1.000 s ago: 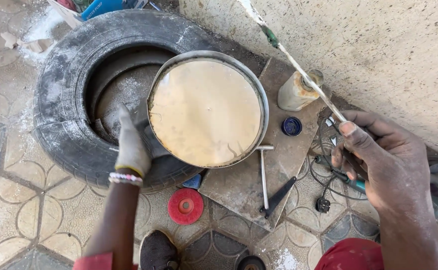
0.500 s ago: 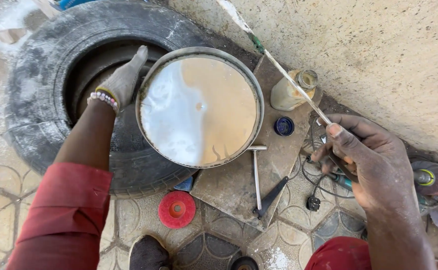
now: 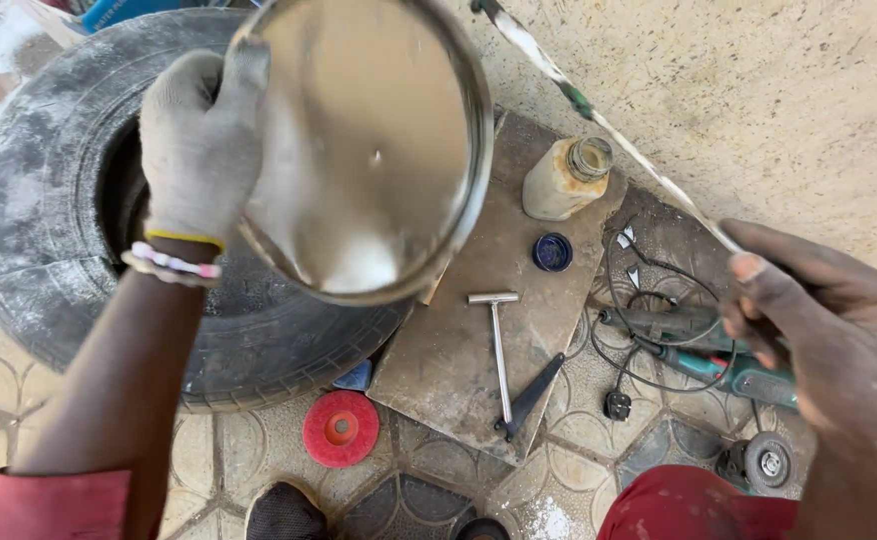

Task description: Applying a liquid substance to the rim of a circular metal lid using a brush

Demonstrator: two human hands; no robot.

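Observation:
My left hand, in a grey work glove with bead bracelets at the wrist, grips the left rim of a round shallow metal pan. The pan is lifted off the ground and tilted, its dull shiny face toward me. Below it lies an old black tyre. My right hand is bare, at the right edge. Its fingers curl around the lower end of a thin pale rod that slants up to the top of the view. Just left of that hand lies a green power grinder with its black cord.
A flat stone slab holds a metal T-shaped tool, a dusty bottle and a blue cap. A red disc and a small grinding wheel lie on patterned paving. A rough wall stands behind.
My left hand has raised the pan from the tyre toward me and tilted it. My right hand stays by the grinder, holding the rod.

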